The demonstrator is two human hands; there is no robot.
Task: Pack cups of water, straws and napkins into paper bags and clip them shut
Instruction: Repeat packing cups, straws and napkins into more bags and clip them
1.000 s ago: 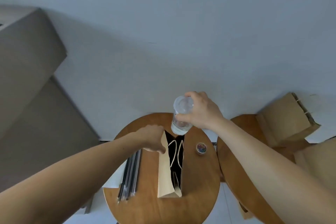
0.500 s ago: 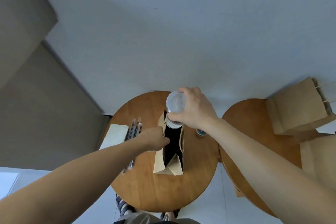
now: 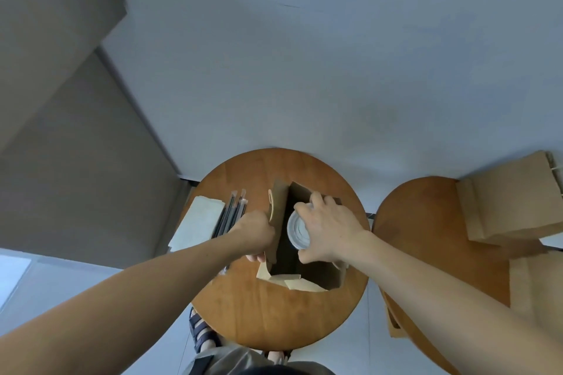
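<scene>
Right hand (image 3: 330, 233) fingers wrapped round the lidded cup (image 3: 298, 232), cup sitting in the mouth of the open bag (image 3: 278, 222) on the round table (image 3: 274, 313). Left hand (image 3: 254, 231) pinches the bag's left wall, fingers closed on the paper. Just left of those fingers: straws (image 3: 231, 216), then napkins (image 3: 198, 225). Right of the cup hand, well apart: second table (image 3: 426, 237) with more bags (image 3: 511, 201). Bag walls close in on the cup both sides.
</scene>
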